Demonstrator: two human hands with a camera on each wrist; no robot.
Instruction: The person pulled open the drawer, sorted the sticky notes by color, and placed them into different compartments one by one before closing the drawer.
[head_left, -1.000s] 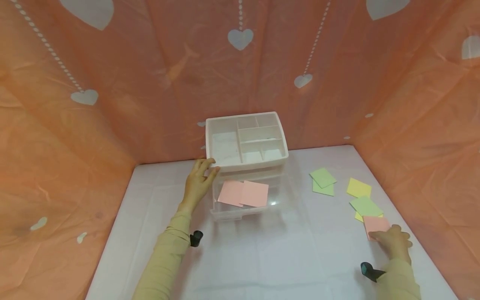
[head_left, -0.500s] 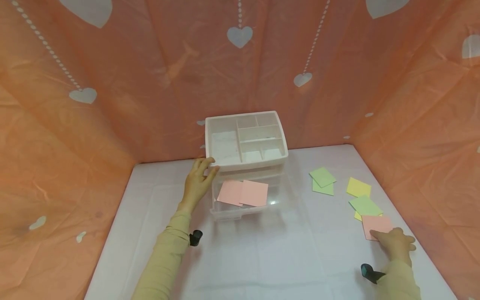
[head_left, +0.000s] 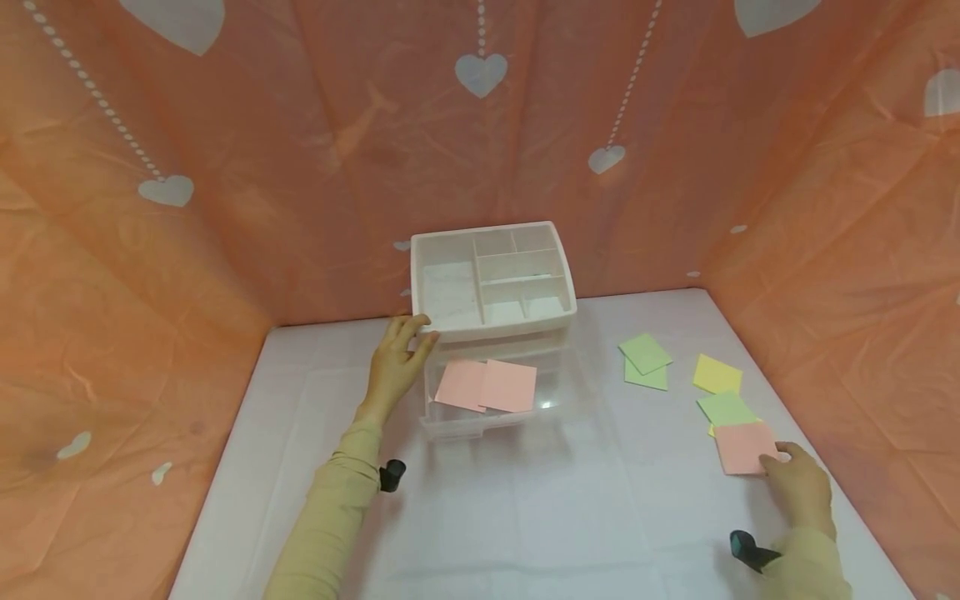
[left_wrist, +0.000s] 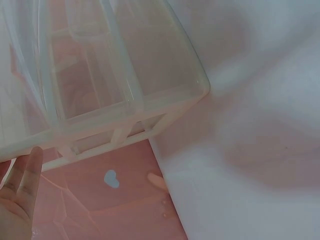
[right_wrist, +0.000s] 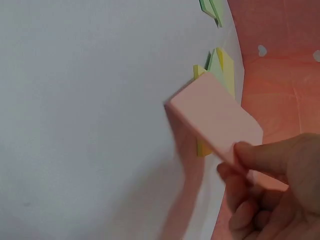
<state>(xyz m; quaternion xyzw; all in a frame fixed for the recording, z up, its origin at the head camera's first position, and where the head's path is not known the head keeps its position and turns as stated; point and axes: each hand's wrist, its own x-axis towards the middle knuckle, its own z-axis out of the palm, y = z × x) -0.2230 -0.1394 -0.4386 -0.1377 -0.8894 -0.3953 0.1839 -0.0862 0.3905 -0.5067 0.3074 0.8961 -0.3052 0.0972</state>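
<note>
Square, pink, pinched in my right hand.
I see my left hand, fingers extended, touch the organizer (drawer out).

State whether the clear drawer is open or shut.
Open: the drawer juts out in front of the white organizer, and two pink pads show inside it.

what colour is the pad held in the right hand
The pad in the right hand is pink; the right wrist view shows it best.
</note>
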